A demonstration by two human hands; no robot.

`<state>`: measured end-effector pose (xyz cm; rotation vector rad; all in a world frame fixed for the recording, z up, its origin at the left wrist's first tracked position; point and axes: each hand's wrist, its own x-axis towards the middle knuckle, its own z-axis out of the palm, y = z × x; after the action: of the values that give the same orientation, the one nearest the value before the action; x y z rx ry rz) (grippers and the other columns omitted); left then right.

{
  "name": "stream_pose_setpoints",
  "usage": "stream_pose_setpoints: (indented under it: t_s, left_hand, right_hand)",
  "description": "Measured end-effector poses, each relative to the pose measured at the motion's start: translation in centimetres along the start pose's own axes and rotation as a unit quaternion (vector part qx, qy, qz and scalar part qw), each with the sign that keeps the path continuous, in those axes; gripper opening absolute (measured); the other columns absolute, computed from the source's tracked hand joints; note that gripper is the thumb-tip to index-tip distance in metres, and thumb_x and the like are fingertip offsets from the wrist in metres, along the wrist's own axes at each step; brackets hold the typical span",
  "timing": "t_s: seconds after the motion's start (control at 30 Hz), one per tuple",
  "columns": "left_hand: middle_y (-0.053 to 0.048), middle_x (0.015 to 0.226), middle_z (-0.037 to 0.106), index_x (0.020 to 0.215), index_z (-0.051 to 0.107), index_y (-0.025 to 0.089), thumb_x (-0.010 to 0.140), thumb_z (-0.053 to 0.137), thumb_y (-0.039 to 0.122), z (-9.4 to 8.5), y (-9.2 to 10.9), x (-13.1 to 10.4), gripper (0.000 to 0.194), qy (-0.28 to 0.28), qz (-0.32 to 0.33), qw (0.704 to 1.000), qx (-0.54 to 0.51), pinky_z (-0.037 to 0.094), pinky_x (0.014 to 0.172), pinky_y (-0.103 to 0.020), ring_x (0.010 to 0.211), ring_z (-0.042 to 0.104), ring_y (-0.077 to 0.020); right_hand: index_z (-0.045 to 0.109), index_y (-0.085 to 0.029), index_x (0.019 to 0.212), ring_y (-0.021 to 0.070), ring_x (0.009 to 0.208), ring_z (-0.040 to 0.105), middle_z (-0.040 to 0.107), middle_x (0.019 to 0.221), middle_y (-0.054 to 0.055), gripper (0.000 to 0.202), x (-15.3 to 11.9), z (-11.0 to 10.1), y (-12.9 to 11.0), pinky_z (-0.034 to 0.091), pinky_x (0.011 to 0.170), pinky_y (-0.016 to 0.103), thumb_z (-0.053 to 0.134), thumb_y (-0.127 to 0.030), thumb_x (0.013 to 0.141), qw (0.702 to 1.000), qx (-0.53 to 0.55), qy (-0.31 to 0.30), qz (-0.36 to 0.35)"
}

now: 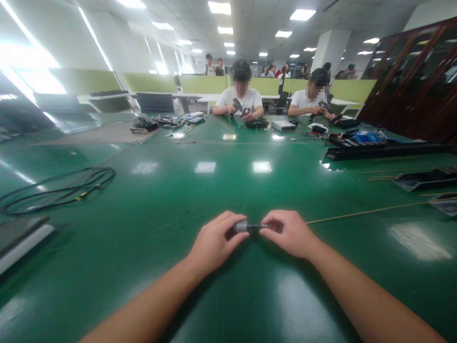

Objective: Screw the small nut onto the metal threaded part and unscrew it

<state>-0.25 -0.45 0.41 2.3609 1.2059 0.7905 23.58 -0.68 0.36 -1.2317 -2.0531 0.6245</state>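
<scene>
Over the green table, my left hand (217,237) is closed around a small grey cylinder (240,226). A thin dark shaft (254,226) runs from the cylinder's right end to my right hand (288,232). The thumb and fingertips of that hand pinch the shaft's far end, which they partly hide. The two pieces lie in one line, roughly level. A thin brass-coloured rod (367,211) stretches rightward from behind my right hand; whether the hand touches it I cannot tell.
A looped black cable (59,190) lies on the left, near a grey flat-edged object (24,243). Dark trays (424,178) and thin rods sit at the right. Across the table (171,190), two people (240,97) handle dark tools among scattered parts.
</scene>
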Motion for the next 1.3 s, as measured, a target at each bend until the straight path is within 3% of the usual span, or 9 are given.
stream_pose_setpoints:
  t_s: [0.43,0.6,0.7,0.77,0.87,0.97,1.13,1.2,1.3]
  left_hand:
    - [-0.004,0.110,0.065,0.115,0.064,0.026,0.091,0.061,0.039,-0.2,-0.5,0.2,0.028,0.023,-0.017,0.999,-0.020,0.049,0.090,-0.032,0.101,0.061,-0.0195]
    - [-0.005,0.103,0.069,0.110,0.066,0.022,0.087,0.063,0.048,-0.5,-1.9,0.9,0.034,0.097,-0.120,0.987,-0.047,0.049,0.085,-0.034,0.091,0.063,-0.0214]
    - [-0.006,0.097,0.069,0.110,0.064,0.017,0.085,0.062,0.055,-0.9,-3.1,1.4,0.045,0.135,-0.210,0.956,-0.156,0.048,0.076,-0.030,0.083,0.063,-0.0192]
    - [-0.007,0.095,0.069,0.109,0.062,0.014,0.081,0.067,0.055,-1.1,-3.6,1.6,0.050,0.157,-0.252,0.917,-0.266,0.045,0.068,-0.025,0.082,0.062,-0.0169]
    - [-0.005,0.091,0.066,0.108,0.062,0.013,0.077,0.074,0.049,-1.4,-3.7,1.6,0.049,0.182,-0.291,0.859,-0.379,0.040,0.057,-0.019,0.074,0.058,-0.0125]
    - [-0.005,0.090,0.064,0.106,0.064,0.013,0.079,0.073,0.036,-1.9,-3.4,1.5,0.036,0.202,-0.313,0.825,-0.425,0.039,0.053,-0.017,0.072,0.058,-0.0108]
    - [-0.008,0.103,0.066,0.093,0.065,0.013,0.081,0.065,0.016,-4.3,-3.1,1.2,0.013,0.225,-0.345,0.781,-0.470,0.052,0.072,-0.020,0.094,0.064,-0.0145]
    - [-0.008,0.113,0.068,0.097,0.065,0.015,0.078,0.069,0.012,-6.0,-3.4,0.1,0.019,0.235,-0.354,0.786,-0.449,0.052,0.071,-0.018,0.098,0.064,-0.0140]
    - [-0.002,0.120,0.069,0.108,0.064,0.023,0.075,0.075,0.016,-8.8,-4.4,-3.4,0.035,0.265,-0.367,0.819,-0.354,0.052,0.076,-0.018,0.107,0.062,-0.0137]
  right_hand:
    - [0.073,-0.018,0.082,0.0146,0.064,0.060,0.069,0.072,0.001,0.005,0.1,-0.7,0.2,0.045,0.061,0.025,0.072,-0.023,0.080,1.000,0.007,0.012,0.011]
    - [0.073,-0.018,0.084,0.0154,0.067,0.063,0.071,0.075,0.002,0.009,0.2,-0.8,0.6,0.047,0.062,0.026,0.072,-0.026,0.080,0.999,0.007,0.016,0.028]
    - [0.073,-0.017,0.084,0.0149,0.064,0.061,0.071,0.072,0.002,0.013,0.4,-0.6,1.3,0.046,0.060,0.025,0.070,-0.028,0.081,0.998,0.012,0.021,0.052]
    - [0.073,-0.016,0.085,0.0146,0.063,0.061,0.070,0.070,0.002,0.015,0.5,-0.5,1.8,0.046,0.059,0.025,0.069,-0.030,0.082,0.997,0.021,0.024,0.065]
    - [0.073,-0.016,0.086,0.0149,0.064,0.062,0.071,0.073,0.003,0.017,0.7,-0.4,2.3,0.047,0.061,0.025,0.069,-0.032,0.081,0.996,0.028,0.024,0.083]
    - [0.073,-0.016,0.084,0.0151,0.065,0.062,0.072,0.073,0.003,0.017,0.8,-0.3,2.3,0.047,0.062,0.025,0.069,-0.033,0.079,0.995,0.024,0.024,0.094]
    - [0.073,-0.017,0.084,0.0150,0.065,0.062,0.071,0.074,0.003,0.018,0.8,-0.1,2.3,0.046,0.062,0.025,0.069,-0.034,0.079,0.995,0.034,0.021,0.093]
    - [0.073,-0.017,0.084,0.0149,0.065,0.062,0.071,0.073,0.003,0.017,0.8,0.0,2.4,0.046,0.062,0.025,0.069,-0.033,0.079,0.995,0.035,0.018,0.091]
    - [0.073,-0.018,0.084,0.0146,0.065,0.062,0.071,0.073,0.002,0.016,0.8,0.1,2.4,0.045,0.061,0.025,0.070,-0.033,0.078,0.996,0.035,0.013,0.086]
